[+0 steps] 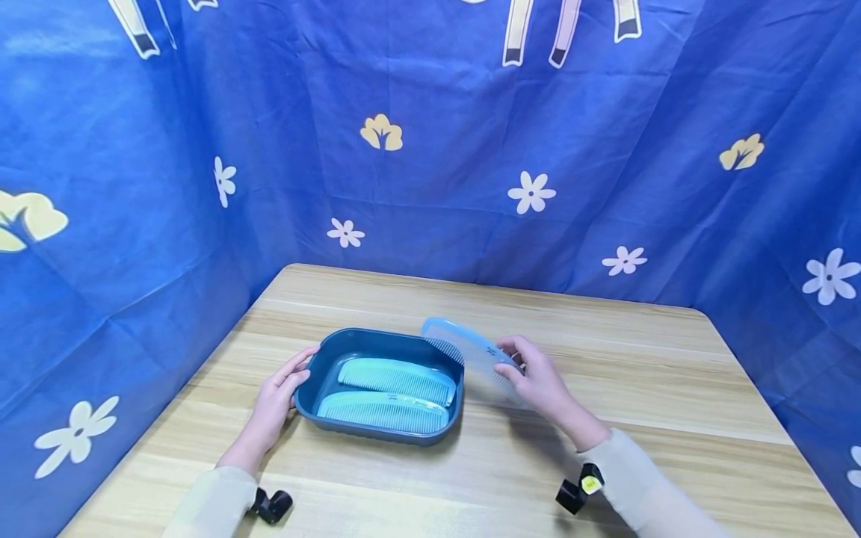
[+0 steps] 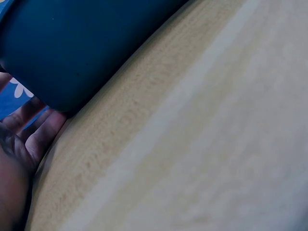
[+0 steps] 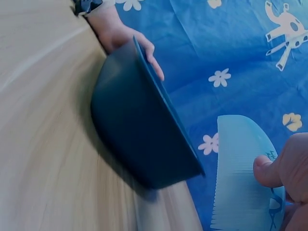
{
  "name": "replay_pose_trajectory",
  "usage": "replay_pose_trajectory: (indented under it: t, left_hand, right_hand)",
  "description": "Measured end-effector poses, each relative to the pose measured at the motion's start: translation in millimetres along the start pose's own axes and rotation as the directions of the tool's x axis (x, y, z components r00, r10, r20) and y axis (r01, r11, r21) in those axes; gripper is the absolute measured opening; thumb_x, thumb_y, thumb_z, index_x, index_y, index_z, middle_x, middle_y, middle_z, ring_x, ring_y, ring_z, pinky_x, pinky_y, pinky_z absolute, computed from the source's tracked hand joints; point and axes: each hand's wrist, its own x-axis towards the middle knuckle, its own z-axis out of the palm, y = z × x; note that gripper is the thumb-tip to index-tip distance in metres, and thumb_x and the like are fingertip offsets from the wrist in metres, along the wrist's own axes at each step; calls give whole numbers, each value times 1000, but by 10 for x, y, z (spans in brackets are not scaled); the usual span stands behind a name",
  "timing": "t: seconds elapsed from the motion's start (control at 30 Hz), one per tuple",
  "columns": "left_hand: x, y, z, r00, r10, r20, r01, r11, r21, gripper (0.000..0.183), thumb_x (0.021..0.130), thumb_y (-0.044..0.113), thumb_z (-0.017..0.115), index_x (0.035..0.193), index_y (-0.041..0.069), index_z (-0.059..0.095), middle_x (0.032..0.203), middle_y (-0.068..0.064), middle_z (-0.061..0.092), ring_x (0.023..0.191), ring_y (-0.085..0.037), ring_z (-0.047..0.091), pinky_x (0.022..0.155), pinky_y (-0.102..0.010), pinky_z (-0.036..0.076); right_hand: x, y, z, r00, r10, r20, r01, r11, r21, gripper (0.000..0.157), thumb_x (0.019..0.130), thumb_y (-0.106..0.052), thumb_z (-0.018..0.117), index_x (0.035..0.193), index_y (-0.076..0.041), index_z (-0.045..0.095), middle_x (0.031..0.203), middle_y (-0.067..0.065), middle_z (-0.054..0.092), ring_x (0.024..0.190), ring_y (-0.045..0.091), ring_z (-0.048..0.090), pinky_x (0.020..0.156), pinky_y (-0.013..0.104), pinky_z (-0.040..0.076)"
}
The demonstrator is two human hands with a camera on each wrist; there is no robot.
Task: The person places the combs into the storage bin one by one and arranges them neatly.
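Note:
My right hand (image 1: 538, 377) pinches a translucent light-blue comb (image 1: 464, 345) between thumb and fingers, holding it tilted above the basin's right rim. The right wrist view shows this comb (image 3: 243, 168) with its teeth facing left and the thumb pressed on its flat side. A dark blue plastic basin (image 1: 350, 334) stands on the table, with two more light-blue combs, a rear one (image 1: 397, 373) and a front one (image 1: 383, 411), lying side by side inside. My left hand (image 1: 272, 400) grips the basin's left end, some fingers at the rim, others against the lower corner in the left wrist view.
The wood-grain table (image 1: 605, 351) extends around the basin, with more surface to the right. A blue patterned cloth (image 1: 437, 172) hangs behind and along both sides. Black wrist mounts (image 1: 272, 506) sit on both sleeves.

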Motion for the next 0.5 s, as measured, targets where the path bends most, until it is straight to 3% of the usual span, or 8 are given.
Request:
replay_pose_trajectory:
  t: [0.5]
  left_hand:
    - [-10,4,6,1000,1,1,-1,1000,5,45,99,28,44,142,15,40,130,-14,39,102,-6,52,74,-23,51]
  right_hand:
    - [164,-271,258,999,8,43,-11,997,71,23,83,-1,68,105,-5,61,89,2,60,74,13,54,63,27,49]
